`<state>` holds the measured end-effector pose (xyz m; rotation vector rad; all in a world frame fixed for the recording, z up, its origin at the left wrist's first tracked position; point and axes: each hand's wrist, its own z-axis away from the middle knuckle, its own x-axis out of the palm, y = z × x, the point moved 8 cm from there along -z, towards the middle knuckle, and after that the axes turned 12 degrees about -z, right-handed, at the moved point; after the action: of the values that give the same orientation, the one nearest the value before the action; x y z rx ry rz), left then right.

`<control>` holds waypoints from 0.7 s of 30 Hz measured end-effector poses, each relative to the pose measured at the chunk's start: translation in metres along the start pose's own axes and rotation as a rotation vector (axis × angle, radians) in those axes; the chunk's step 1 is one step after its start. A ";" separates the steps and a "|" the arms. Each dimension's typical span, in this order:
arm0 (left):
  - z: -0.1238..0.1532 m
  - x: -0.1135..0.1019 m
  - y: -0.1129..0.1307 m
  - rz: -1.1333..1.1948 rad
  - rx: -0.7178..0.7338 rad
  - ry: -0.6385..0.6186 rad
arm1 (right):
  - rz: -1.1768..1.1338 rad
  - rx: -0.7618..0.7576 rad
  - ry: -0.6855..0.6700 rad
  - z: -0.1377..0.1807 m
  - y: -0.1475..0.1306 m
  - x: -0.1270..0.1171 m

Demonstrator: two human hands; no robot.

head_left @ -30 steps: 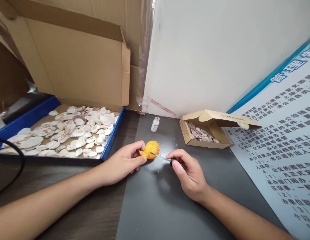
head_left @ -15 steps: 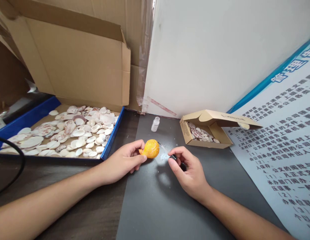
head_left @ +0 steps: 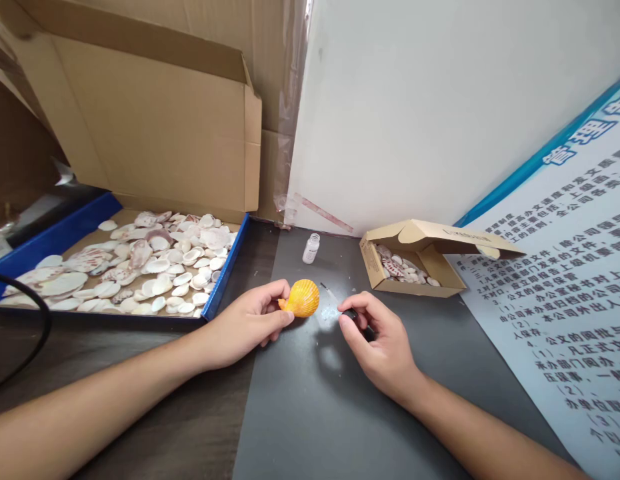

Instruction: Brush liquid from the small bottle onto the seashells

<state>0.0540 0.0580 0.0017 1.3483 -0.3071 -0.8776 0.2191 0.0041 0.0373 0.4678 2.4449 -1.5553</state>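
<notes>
My left hand (head_left: 255,320) pinches an orange ribbed scallop shell (head_left: 305,299) by its narrow hinge end, its fan side facing right. Between the thumb and fingers of my right hand (head_left: 373,333) is the black cap of a small applicator brush (head_left: 349,313). Its thin stem slants up and left, and the dark tip stops just short of the shell's right edge. Behind the shell an uncapped small clear bottle (head_left: 311,249) with a white label stands upright on the grey mat (head_left: 300,400). A whitish smear (head_left: 331,313) marks the mat beneath the brush.
A blue-edged cardboard box (head_left: 225,273) on the left holds many pale seashells (head_left: 160,267), its lid raised. At the back right sits a smaller cardboard box (head_left: 415,288) with shells inside. A printed poster (head_left: 555,267) lies along the right, and a black cable (head_left: 43,320) curves at far left.
The brush tip has drawn slightly right, away from the shell's edge, as my right hand shifted a little. My left hand and the shell have hardly moved.
</notes>
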 end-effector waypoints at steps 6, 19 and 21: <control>0.000 -0.001 0.001 -0.005 -0.004 0.012 | -0.010 -0.043 -0.123 0.001 -0.004 0.009; -0.001 -0.004 -0.004 0.049 0.011 0.044 | -0.096 -0.167 -0.262 0.006 -0.012 0.016; -0.001 -0.005 -0.005 0.057 0.011 0.049 | -0.046 -0.140 -0.221 0.005 -0.010 0.015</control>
<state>0.0499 0.0623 -0.0022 1.3631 -0.3110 -0.7953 0.2020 -0.0018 0.0384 0.2046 2.3864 -1.3596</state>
